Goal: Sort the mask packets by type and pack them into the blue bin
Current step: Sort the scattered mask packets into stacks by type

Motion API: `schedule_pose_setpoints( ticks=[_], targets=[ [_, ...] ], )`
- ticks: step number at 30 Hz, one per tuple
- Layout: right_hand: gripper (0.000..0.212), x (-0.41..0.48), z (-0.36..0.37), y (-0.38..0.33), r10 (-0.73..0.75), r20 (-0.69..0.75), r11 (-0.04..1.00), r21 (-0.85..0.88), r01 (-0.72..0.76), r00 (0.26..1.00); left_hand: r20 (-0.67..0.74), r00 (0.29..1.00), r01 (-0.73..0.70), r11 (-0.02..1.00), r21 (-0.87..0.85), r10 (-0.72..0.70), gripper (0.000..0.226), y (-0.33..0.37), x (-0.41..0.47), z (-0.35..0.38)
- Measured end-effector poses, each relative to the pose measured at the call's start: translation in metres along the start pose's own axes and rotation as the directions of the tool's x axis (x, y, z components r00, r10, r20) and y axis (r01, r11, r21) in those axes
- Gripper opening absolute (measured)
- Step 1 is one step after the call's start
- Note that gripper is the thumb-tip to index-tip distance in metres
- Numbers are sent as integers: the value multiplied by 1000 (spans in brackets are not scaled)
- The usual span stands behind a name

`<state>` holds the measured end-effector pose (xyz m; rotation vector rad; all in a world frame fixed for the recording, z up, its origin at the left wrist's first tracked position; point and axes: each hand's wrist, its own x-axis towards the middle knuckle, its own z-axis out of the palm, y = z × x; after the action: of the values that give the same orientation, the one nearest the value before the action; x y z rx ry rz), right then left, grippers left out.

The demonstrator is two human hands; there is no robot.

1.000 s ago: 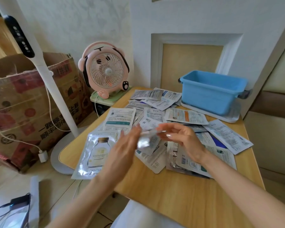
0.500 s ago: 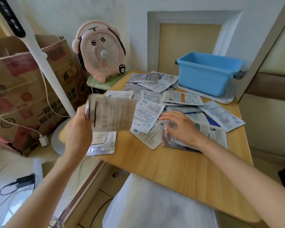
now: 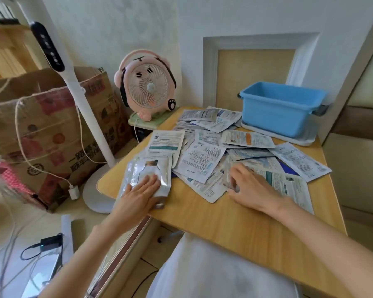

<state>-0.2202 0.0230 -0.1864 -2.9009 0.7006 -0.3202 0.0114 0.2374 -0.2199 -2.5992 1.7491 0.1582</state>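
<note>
Many white and blue printed mask packets (image 3: 202, 160) lie in a loose overlapping pile across the wooden table (image 3: 224, 224). At the table's left corner lies a small stack of silver foil packets (image 3: 151, 168). My left hand (image 3: 138, 194) presses flat on that stack, fingers straight. My right hand (image 3: 250, 188) rests on the near part of the pile with its fingertips bent onto a packet; it lifts nothing. The blue bin (image 3: 278, 112) stands at the far right corner on a white tray (image 3: 289, 139); the bin's bottom is hidden.
A pink desk fan (image 3: 146, 87) stands just beyond the table's far left corner. A white lamp pole (image 3: 80, 100) and a cardboard box (image 3: 41, 130) stand on the floor to the left. Wall panels close in the back and right.
My left hand, which held a packet up at the left, has come down and now presses on the silver stack. The right hand has stayed on the pile.
</note>
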Motion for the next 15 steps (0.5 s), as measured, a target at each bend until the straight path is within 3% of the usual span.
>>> schedule_pose_setpoints(
  ticks=[3,5,6,7,8,10,11,13,15],
  targets=[
    [15,2,5,2,-99,-67,990,-103,92,993,-15,1000,16,998,-62,-17,107,9,-2,-12],
    [12,5,-3,0,-140,-233,989,-83,123,962,-236,952,132,956,-262,-196,60,14,-3,-22],
    [14,6,-12,-2,-111,-330,993,-7,115,937,-340,882,216,921,-323,-326,42,12,2,-26],
    [18,7,-23,-4,-45,-396,986,128,104,917,-345,819,343,873,-346,-458,47,10,5,-32],
    [20,8,-35,-5,50,-421,944,316,95,906,-271,784,487,824,-289,-558,65,6,9,-38],
    [14,11,-59,-7,219,-378,728,678,108,899,-70,756,632,754,-177,-651,90,1,18,-48],
    [11,12,-67,-7,273,-339,583,803,126,900,-12,756,642,745,-180,-654,86,2,23,-51],
    [9,12,-76,-7,311,-245,250,953,170,918,54,758,605,671,-428,-649,56,1,32,-56],
    [6,13,-74,-7,319,-147,-15,987,161,936,158,733,570,470,-674,-662,44,-6,34,-56]
  ],
)
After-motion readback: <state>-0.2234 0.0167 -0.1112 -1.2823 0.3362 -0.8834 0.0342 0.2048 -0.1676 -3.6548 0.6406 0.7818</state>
